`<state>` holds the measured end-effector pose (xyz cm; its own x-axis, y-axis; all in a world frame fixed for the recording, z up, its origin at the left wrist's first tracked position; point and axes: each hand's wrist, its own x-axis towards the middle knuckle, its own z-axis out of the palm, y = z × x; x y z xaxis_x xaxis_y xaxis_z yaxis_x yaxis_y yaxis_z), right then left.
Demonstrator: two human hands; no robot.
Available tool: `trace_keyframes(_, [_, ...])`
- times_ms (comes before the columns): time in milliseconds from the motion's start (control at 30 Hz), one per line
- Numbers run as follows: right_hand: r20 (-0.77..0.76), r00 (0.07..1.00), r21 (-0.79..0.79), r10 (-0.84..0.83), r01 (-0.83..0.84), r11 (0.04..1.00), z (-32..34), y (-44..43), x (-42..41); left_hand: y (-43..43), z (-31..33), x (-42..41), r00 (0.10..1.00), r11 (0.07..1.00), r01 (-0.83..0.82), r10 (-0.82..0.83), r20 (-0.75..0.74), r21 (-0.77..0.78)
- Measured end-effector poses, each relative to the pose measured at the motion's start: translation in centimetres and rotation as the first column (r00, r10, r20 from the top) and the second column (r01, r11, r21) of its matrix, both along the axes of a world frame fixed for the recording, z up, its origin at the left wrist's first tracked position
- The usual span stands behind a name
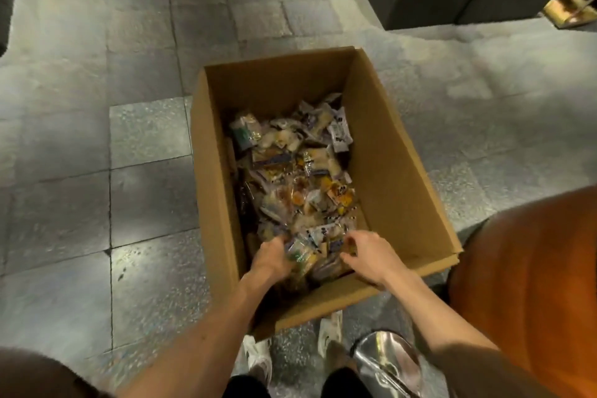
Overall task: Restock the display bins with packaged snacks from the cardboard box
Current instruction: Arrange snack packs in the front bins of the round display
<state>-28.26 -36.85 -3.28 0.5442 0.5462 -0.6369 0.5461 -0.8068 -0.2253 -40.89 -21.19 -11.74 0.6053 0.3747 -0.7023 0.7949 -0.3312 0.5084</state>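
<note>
An open cardboard box point(397, 178) stands on the tiled floor, its bottom covered with a heap of small packaged snacks point(300, 181) in clear, purple and yellow wrappers. Both my hands reach into the near end of the box. My left hand point(273, 260) has its fingers curled into the packets and grips a bunch of them. My right hand point(368, 257) curls around packets on the other side of the same bunch. The packets under my palms are hidden.
Black display bins point(429, 6) with colourful packets stand at the top right, beside a gold frame point(571, 10). An orange rounded object point(529, 284) and a shiny metal object point(387, 362) sit close on my right. My white shoes point(258, 357) are beneath the box's near edge.
</note>
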Motion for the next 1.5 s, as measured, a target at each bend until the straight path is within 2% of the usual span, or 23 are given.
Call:
trace_keyframes(167, [-0.137, 0.983, -0.203, 0.124, -0.150, 0.968, -7.6, 1.5, 5.6, -0.6, -4.8, 2.9, 0.983, 0.995, 0.095, -0.096, -0.155, -0.011])
trace_keyframes(333, [-0.295, 0.916, -0.258, 0.271, -0.349, 0.901, -14.5, 2.3, 8.2, -1.9, -8.3, 3.8, 0.904, 0.956, 0.291, -0.257, -0.341, 0.050])
trace_keyframes(433, [-0.339, 0.881, -0.246, 0.330, -0.422, 0.873, -16.8, 2.8, 8.2, -2.0, -9.4, 4.2, 0.899, 0.947, 0.305, -0.252, -0.358, 0.100])
trace_keyframes(600, [-0.297, 0.836, -0.220, 0.462, -0.531, 0.818, -18.9, 2.7, 7.2, -1.4, -9.8, 4.4, 0.866, 0.938, 0.343, -0.293, -0.405, 0.056])
trace_keyframes(767, [-0.147, 0.733, -0.212, 0.664, -0.679, 0.703, -19.7, 3.7, 7.8, -1.6, -9.0, 3.5, 0.776, 0.841, 0.538, -0.469, -0.421, 0.055])
trace_keyframes(867, [-0.190, 0.675, -0.173, 0.713, -0.738, 0.652, -20.1, 3.9, 7.6, -2.0, -8.5, 2.9, 0.727, 0.787, 0.616, -0.546, -0.416, 0.045])
trace_keyframes(933, [-0.252, 0.669, -0.157, 0.699, -0.741, 0.652, -20.1, 3.9, 7.3, -2.1, -8.3, 2.6, 0.727, 0.777, 0.627, -0.560, -0.397, 0.051])
trace_keyframes(1033, [-0.277, 0.704, -0.160, 0.654, -0.705, 0.691, -19.4, 4.0, 7.5, -1.7, -8.0, 2.4, 0.785, 0.814, 0.575, -0.522, -0.334, 0.080])
trace_keyframes(1167, [-0.300, 0.781, -0.156, 0.548, -0.607, 0.779, -17.9, 4.4, 8.6, -0.3, -7.0, 2.9, 0.903, 0.919, 0.385, -0.354, -0.243, 0.090])
trace_keyframes(1267, [-0.333, 0.818, -0.159, 0.469, -0.539, 0.827, -17.0, 4.0, 9.1, 1.1, -6.1, 3.2, 0.944, 0.955, 0.283, -0.260, -0.204, 0.090])
trace_keyframes(1367, [-0.387, 0.876, -0.158, 0.289, -0.372, 0.915, -15.9, 3.4, 9.7, 2.3, -5.0, 3.6, 0.973, 0.977, 0.193, -0.179, -0.145, 0.090])
trace_keyframes(1500, [-0.460, 0.885, -0.223, 0.064, -0.185, 0.957, -14.3, 2.5, 10.7, 3.6, -3.6, 4.3, 0.998, 0.997, -0.040, 0.037, -0.059, -0.064])
